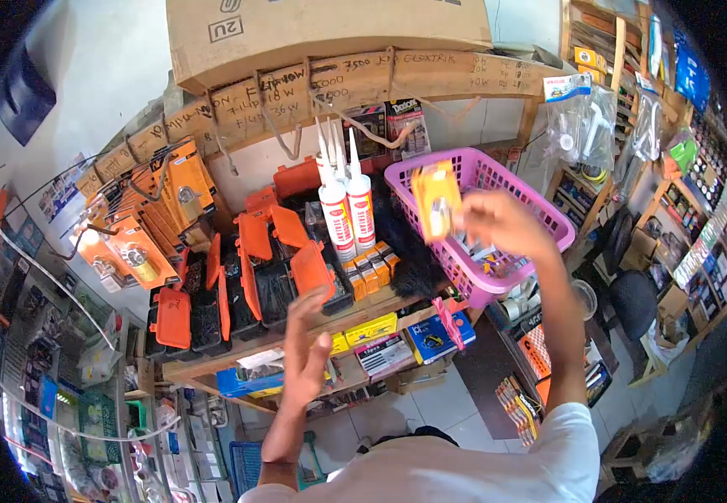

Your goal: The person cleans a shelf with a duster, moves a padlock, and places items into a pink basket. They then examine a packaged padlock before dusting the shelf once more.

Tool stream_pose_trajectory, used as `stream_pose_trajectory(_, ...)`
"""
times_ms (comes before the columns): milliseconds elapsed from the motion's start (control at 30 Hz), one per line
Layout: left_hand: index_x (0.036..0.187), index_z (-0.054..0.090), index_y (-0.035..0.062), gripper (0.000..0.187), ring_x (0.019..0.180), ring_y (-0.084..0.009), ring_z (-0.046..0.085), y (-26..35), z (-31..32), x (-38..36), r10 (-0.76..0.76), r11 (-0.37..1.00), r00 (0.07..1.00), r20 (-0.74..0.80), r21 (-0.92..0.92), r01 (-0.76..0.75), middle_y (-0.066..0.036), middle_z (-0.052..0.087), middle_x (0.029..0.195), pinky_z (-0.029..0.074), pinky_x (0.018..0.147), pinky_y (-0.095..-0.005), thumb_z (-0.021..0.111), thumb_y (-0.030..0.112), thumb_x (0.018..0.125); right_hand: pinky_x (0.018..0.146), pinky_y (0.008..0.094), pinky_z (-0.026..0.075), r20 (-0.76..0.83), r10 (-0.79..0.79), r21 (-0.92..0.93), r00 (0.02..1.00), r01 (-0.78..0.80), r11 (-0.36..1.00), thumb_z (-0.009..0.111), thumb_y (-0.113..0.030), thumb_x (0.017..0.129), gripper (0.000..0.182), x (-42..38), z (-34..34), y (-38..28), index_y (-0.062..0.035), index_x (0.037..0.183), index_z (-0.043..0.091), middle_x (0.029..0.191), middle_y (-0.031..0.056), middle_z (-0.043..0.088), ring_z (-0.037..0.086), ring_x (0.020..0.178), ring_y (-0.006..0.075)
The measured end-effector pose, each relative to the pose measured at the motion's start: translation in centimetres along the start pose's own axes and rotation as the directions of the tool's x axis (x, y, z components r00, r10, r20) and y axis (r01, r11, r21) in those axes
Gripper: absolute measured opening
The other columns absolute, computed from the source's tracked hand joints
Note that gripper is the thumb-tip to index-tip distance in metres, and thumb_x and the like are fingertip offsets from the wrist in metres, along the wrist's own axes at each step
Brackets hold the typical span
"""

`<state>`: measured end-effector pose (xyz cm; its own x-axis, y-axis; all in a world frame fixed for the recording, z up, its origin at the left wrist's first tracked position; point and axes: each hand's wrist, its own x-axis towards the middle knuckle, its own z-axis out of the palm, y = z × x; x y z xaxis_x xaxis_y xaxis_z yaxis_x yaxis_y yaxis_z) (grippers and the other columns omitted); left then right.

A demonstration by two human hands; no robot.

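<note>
My right hand (506,222) grips a yellow blister pack (435,197) by its right edge, fingers closed on it. A silvery item shows in the pack's lower half. The pack is over the left side of a pink plastic basket (539,201), which has small packaged goods inside. My left hand (303,352) is raised in front of the shelf with fingers apart and nothing in it. Behind it stand black organizer boxes (275,289) with orange lids (309,268) flipped up. White sealant tubes (338,222) and small orange boxes (372,268) stand between those organizers and the basket.
Carded padlocks (133,256) hang on hooks at the left. A large cardboard box (321,42) sits on the wooden board above. Below the shelf lie yellow and blue boxes (439,335). Plastic-bagged fittings (581,126) hang at the right, beside crowded shelves (698,201).
</note>
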<state>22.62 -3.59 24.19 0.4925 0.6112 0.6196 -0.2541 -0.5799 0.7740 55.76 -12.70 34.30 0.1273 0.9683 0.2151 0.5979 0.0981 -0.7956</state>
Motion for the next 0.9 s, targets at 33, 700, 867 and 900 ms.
stream_pose_trajectory(33, 0.132, 0.044, -0.0002, 0.051, 0.132, -0.0264, 0.038, -0.1, 1.0, -0.3, -0.119, 0.985, 0.992, 0.033, -0.122, 0.123, -0.017, 0.044, 0.139, 0.025, 0.111, -0.0413, 0.050, 0.032, 0.093, 0.052, 0.0238, 0.045, 0.057, -0.027, 0.135, 0.998, 0.019, 0.991, 0.059, -0.023, 0.095, 0.021, -1.9, 1.9, -0.3, -0.0032, 0.093, 0.065, 0.069, 0.0031, 0.063, 0.057, 0.059, 0.0068)
stream_pose_trajectory(700, 0.125, 0.047, 0.0024, 0.069, 0.087, -0.0279, 0.064, -5.0, 4.8, -1.2, -0.482, 0.404, 0.826, 0.291, -0.763, 0.504, -0.017, 0.062, 0.105, 0.053, 0.079, -0.0436, 0.027, 0.062, 0.096, 0.066, 0.0406, 0.052, -0.186, 0.248, -0.363, 0.951, -0.301, 0.882, 0.058, -0.051, 0.090, 0.055, -8.5, 13.9, 12.3, -0.0043, 0.118, 0.051, 0.088, 0.0172, 0.065, 0.066, 0.075, 0.0313)
stream_pose_trajectory(867, 0.126, 0.047, 0.0047, 0.068, 0.086, -0.0294, 0.064, -5.5, 4.6, -1.3, -0.439, 0.278, 0.832, 0.340, -0.829, 0.485, -0.019, 0.061, 0.105, 0.054, 0.072, -0.0471, 0.027, 0.062, 0.097, 0.041, 0.0253, 0.042, 0.104, 0.548, 0.621, 0.830, -0.485, 0.615, 0.049, -0.051, 0.096, 0.043, -5.9, 15.8, 15.8, -0.0101, 0.110, 0.051, 0.070, 0.0050, 0.060, 0.052, 0.046, 0.0100)
stream_pose_trajectory(900, 0.127, 0.047, 0.0050, 0.067, 0.086, -0.0300, 0.064, -5.6, 4.5, -1.2, -0.427, 0.270, 0.841, 0.331, -0.842, 0.468, -0.019, 0.061, 0.105, 0.054, 0.070, -0.0478, 0.027, 0.061, 0.097, 0.041, 0.0253, 0.042, 0.101, 0.546, 0.620, 0.832, -0.482, 0.620, 0.049, -0.051, 0.096, 0.043, -6.1, 16.0, 15.6, -0.0101, 0.110, 0.051, 0.070, 0.0050, 0.060, 0.052, 0.046, 0.0100)
